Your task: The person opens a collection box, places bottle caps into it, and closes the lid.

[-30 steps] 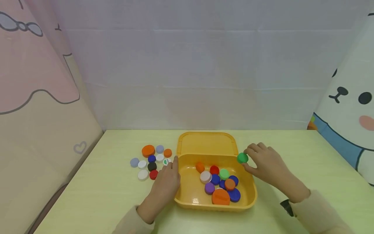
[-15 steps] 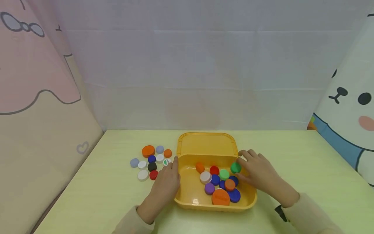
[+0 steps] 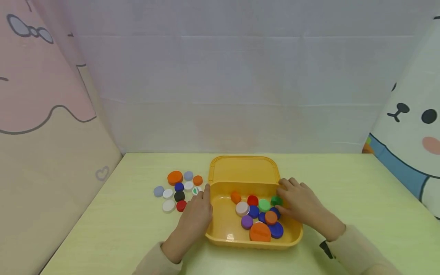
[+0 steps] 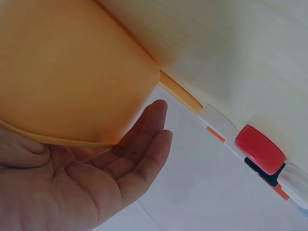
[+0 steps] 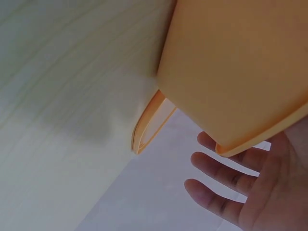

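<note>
In the head view, a yellow lidded box (image 3: 227,242) holds a cluster of bottle caps, among them a large orange cap (image 3: 260,232), a purple cap (image 3: 246,222) and a light green cap (image 3: 264,205). My right hand (image 3: 302,202) reaches over the box's right rim and pinches a dark green bottle cap (image 3: 276,201), low inside beside the blue caps. On the left side, my left hand (image 3: 195,215) holds the rim, index finger along it. The left wrist view shows its fingers (image 4: 149,159) around the outside wall. In the right wrist view, the cap is hidden behind the box wall.
Left of the box lie several loose caps: a large orange one (image 3: 175,178), a black one (image 3: 179,196), a red one (image 3: 181,206), and white and pale blue ones. The open lid (image 3: 244,169) lies flat behind the box. A pale curtain (image 3: 220,88) bounds the table.
My right hand has moved left and down from the box's right rim, taking the dark green cap from above the rim to inside the box. My left hand stays in place.
</note>
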